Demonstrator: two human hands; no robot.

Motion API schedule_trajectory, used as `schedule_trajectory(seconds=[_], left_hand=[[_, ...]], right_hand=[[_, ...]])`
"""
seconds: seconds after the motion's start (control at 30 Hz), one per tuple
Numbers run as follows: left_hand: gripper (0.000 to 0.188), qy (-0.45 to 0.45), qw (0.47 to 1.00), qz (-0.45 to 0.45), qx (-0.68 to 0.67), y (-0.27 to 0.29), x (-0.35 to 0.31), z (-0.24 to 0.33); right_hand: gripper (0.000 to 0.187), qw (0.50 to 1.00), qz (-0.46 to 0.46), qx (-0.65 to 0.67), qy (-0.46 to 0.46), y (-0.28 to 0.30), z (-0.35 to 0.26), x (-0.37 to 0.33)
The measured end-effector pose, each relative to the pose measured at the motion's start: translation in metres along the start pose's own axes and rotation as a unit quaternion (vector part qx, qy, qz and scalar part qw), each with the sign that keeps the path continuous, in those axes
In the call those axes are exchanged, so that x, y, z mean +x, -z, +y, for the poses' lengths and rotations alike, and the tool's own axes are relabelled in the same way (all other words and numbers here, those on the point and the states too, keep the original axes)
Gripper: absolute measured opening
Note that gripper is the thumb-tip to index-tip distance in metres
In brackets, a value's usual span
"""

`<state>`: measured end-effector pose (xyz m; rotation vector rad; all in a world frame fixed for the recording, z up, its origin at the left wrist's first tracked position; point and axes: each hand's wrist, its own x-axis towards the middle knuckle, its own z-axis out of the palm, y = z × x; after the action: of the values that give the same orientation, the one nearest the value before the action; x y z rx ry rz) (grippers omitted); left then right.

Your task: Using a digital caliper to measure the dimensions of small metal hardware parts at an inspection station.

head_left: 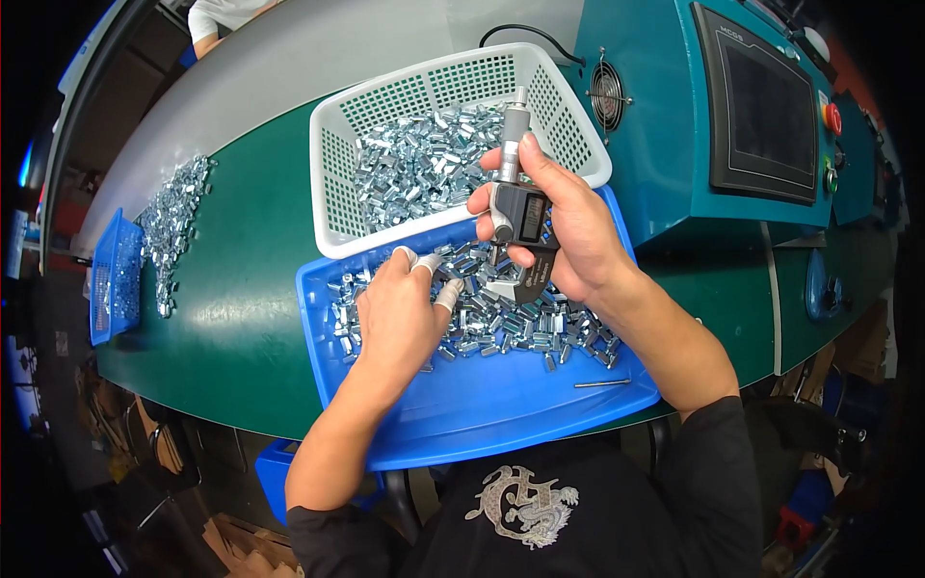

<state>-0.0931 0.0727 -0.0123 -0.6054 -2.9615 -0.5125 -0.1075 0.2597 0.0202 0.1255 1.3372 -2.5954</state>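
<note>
My right hand (568,226) is wrapped around a digital micrometer (517,207) with a grey thimble, small display and dark curved frame. It holds the micrometer upright above the blue tray (462,424). Small shiny hexagonal metal pieces (525,332) lie heaped in that tray. My left hand (400,313) reaches over the heap's left part, its fingers bent and thumb apart from them. White finger covers sit on several of its fingertips. Whether a metal piece touches those fingertips cannot be made out.
A white perforated basket (332,207) of similar pieces stands behind the tray. At left, a loose pile (173,222) lies beside a small blue basket (106,279). A thin metal rod (602,383) rests in the tray. A teal machine (646,144) with a screen stands right; a person (226,19) sits opposite.
</note>
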Motion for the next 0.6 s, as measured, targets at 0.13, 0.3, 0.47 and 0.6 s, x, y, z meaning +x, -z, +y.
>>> schedule_trajectory(seconds=[0.13,0.3,0.47,0.6], left_hand=[[0.028,-0.017,1.0,0.003,-0.013,-0.006,-0.001,-0.002],[0.022,-0.019,0.998,0.0,-0.065,-0.002,0.0,-0.002],[0.018,0.102,0.804,-0.065,-0.582,0.0,0.0,0.0],[0.023,0.119,0.777,-0.091,-0.611,0.008,-0.002,0.006]], right_hand=[[0.042,1.0,-0.001,-0.002,0.001,-0.001,0.0,-0.001],[0.042,1.0,-0.006,0.002,-0.001,-0.002,0.001,-0.002],[0.042,1.0,0.002,0.001,0.001,0.0,0.001,-0.003],[0.043,1.0,-0.004,0.008,-0.004,0.002,0.002,-0.002]])
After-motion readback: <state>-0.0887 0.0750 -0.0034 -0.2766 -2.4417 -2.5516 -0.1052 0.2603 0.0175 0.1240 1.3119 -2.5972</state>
